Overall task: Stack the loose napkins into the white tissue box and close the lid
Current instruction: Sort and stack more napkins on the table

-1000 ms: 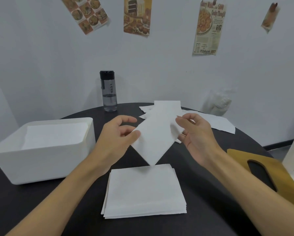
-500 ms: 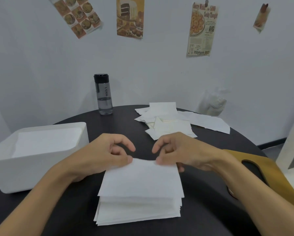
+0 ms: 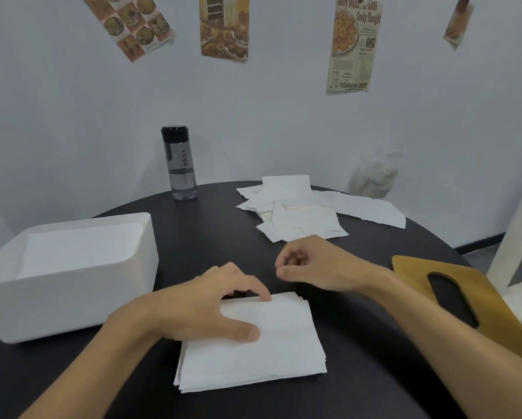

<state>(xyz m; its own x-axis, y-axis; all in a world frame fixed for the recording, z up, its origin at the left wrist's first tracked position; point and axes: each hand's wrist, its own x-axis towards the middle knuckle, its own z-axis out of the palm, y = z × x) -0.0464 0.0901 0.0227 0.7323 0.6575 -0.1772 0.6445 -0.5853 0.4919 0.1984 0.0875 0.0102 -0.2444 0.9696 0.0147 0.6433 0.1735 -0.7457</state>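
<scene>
The left hand (image 3: 199, 309) rests on the squared stack of white paper napkins (image 3: 253, 355) near the front of the round black table (image 3: 211, 225), thumb flat on the top sheet and fingers curled over the far edge, steadying it; the right hand (image 3: 317, 267) hovers just beyond the stack, fingers loosely curled and holding nothing; the open white plastic tissue box (image 3: 72, 300) stands just left of the stack, with a pale layer inside that is probably napkins already loaded; the scattered heap of loose white napkins (image 3: 296, 213) lies further back, and the flat tan wooden lid with an oval slot (image 3: 414, 267) lies at the right edge. The likely trouble is the stack itself: its right-hand edges are fanned, so lifting it by one side could let thin sheets slide off or buckle; dropped in askew, they might catch on the box rim and later keep the lid from seating. Part of the lid seems to overhang the table rim, so a brush from the right forearm could tip it off. The heap reaches close to the far rim, and a careless sweep could push sheets over. Bare table lies between stack and box, a short path; the clear grey water bottle with a black cap (image 3: 179, 164) stands well apart at the back.
</scene>
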